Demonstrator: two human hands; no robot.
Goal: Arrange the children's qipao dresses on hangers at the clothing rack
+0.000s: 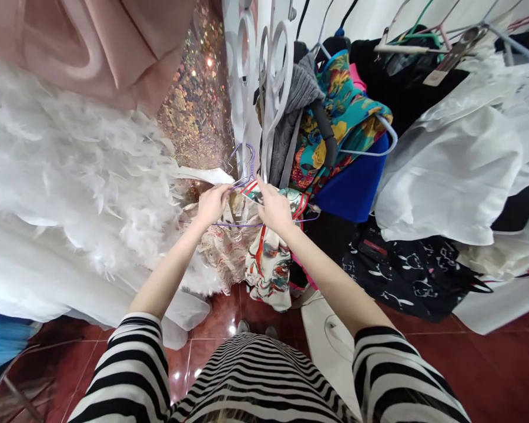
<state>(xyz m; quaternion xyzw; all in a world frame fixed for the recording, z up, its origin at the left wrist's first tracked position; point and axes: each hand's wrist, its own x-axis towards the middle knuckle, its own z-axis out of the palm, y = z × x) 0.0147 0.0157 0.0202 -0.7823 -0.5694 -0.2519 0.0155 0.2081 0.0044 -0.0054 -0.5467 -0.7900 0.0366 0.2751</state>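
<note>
A purple wire hanger (252,163) is in front of me, its hook up by the white rack post. From it hangs a white printed garment (271,267) with red-striped trim. My right hand (275,207) is closed on the garment's trimmed upper edge, thumb pointing up beside the hanger's neck. My left hand (213,203) is closed in a pinch at the hanger's left shoulder; what lies between its fingers is hidden. Below and between the hands hangs pale, pink-patterned cloth (224,252). I cannot tell whether it belongs to the same garment.
White feathered dresses (70,170) and a gold sequined dress (200,100) hang at left. Scrolled white metalwork (282,76) rises ahead. At right are a teal floral garment (335,111), white blouse (454,170) and black printed garment (401,276). A white board-like object (328,346) lies on the red tiles (211,317).
</note>
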